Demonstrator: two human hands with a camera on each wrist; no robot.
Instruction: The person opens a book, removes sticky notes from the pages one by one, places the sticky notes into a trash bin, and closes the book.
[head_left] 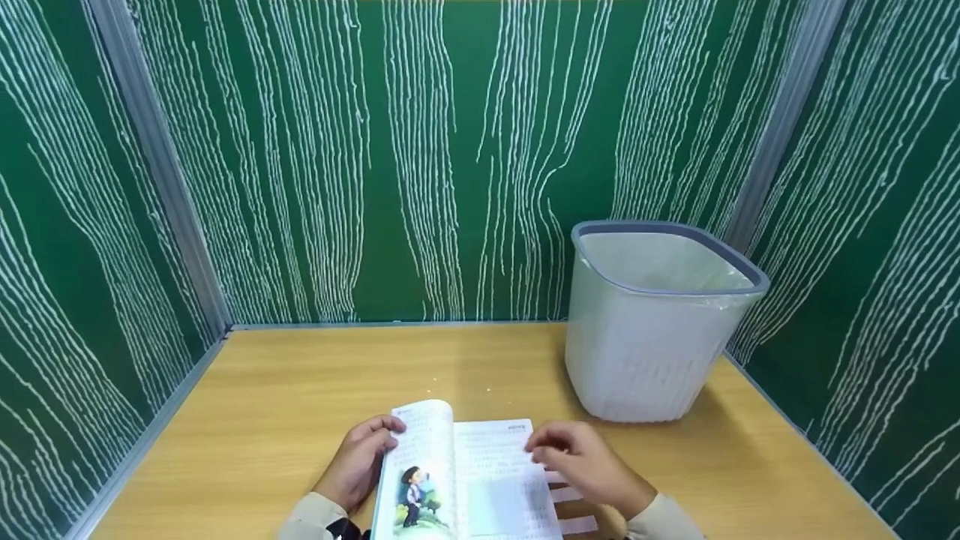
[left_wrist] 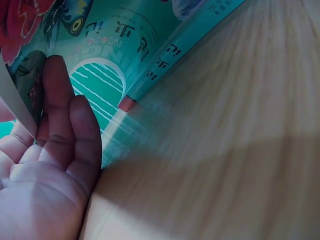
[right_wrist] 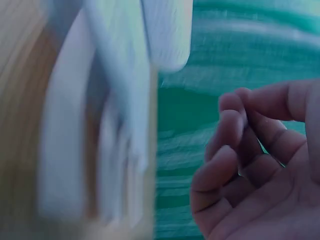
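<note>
An open book (head_left: 491,469) with printed pages and a picture of a child lies at the table's near edge in the head view. Its left side is gripped by my left hand (head_left: 365,457), thumb over the page and fingers behind the cover. In the left wrist view those fingers lie against the green illustrated cover (left_wrist: 145,32). My right hand (head_left: 585,461) is at the right page's outer edge, fingers loosely bent and holding nothing. White strips (head_left: 566,494) stick out along the book's right side, below that hand; they appear blurred in the right wrist view.
A white bin (head_left: 649,352) with a grey rim and a clear liner stands at the back right of the wooden table (head_left: 337,367). Green walls with white wavy lines (head_left: 465,165) enclose the back and sides. Tiny pale specks lie beyond the book.
</note>
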